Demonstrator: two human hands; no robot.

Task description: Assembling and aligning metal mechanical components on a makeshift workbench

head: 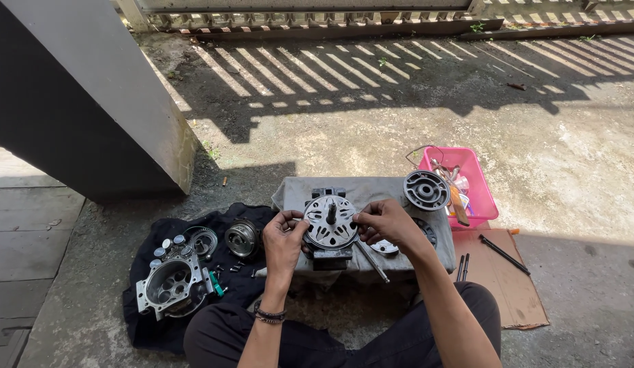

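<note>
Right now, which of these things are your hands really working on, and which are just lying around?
In hand:
round metal plate, held at its edges by the left hand and right hand
cloth-covered stand under it

Lying about:
metal housing on the black cloth
grooved pulley
pink basket
cardboard sheet

Block under disc (330, 253): mostly being covered by the round valve plate (330, 221).
Dark part (427, 232): being largely hidden behind the right hand (388, 221).
Small screws on the black cloth (236, 267): being rendered too small to tell apart.
Pink tray contents (453, 178): being left indistinct.
</note>
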